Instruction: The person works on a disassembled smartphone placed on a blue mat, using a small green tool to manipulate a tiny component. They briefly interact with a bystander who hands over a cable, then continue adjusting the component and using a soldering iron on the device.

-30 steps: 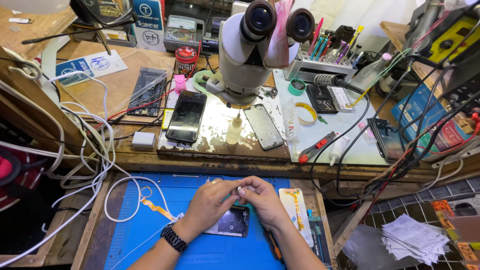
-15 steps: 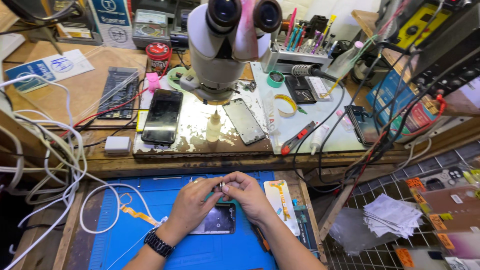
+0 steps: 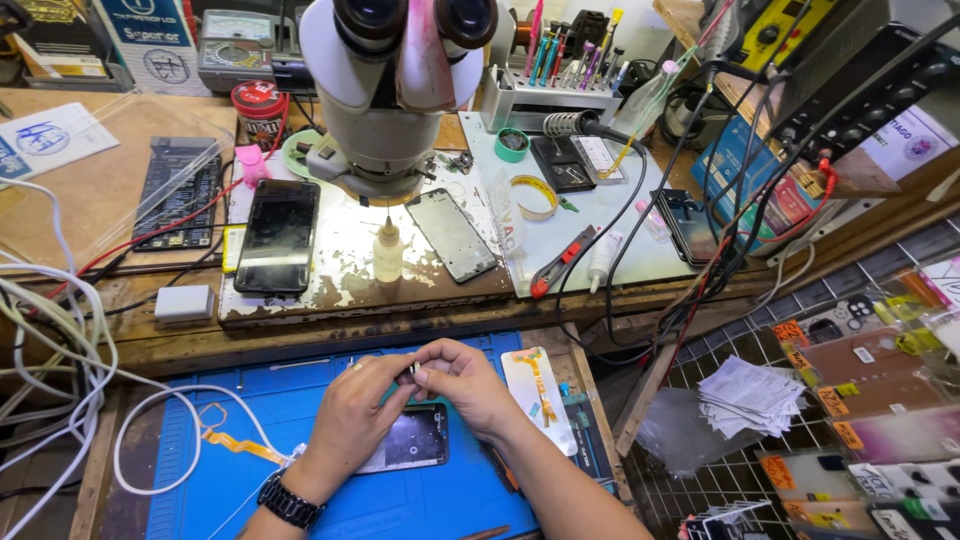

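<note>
Down on the blue work mat (image 3: 250, 470), the person's 2 hands meet fingertip to fingertip just above a small dark phone (image 3: 408, 438) that lies flat with its shiny face up. The left hand (image 3: 352, 420), with a black watch (image 3: 290, 500) on its wrist, is curled nearly closed, thumb and forefinger pinched together. The right hand (image 3: 462, 385) is curled the same way, its fingertips pressed against those of the left. Between them sits a tiny dark part (image 3: 412, 371), too small to identify; both hands seem to grip it, though which one bears it cannot be told. The left palm overlaps the phone's left end.

Just right of the phone lies a white panel with an orange flex ribbon (image 3: 538, 395). Another orange ribbon (image 3: 235, 445) lies on the mat to the left, near a loop of white cable (image 3: 130, 450).

On the worn bench beyond the mat stands a microscope (image 3: 395, 90). Below it rest a black phone (image 3: 280, 235), a small squeeze bottle (image 3: 388, 250) and a bare phone screen (image 3: 452, 235), side by side. A red-handled tool (image 3: 560, 262) lies further right.
</note>
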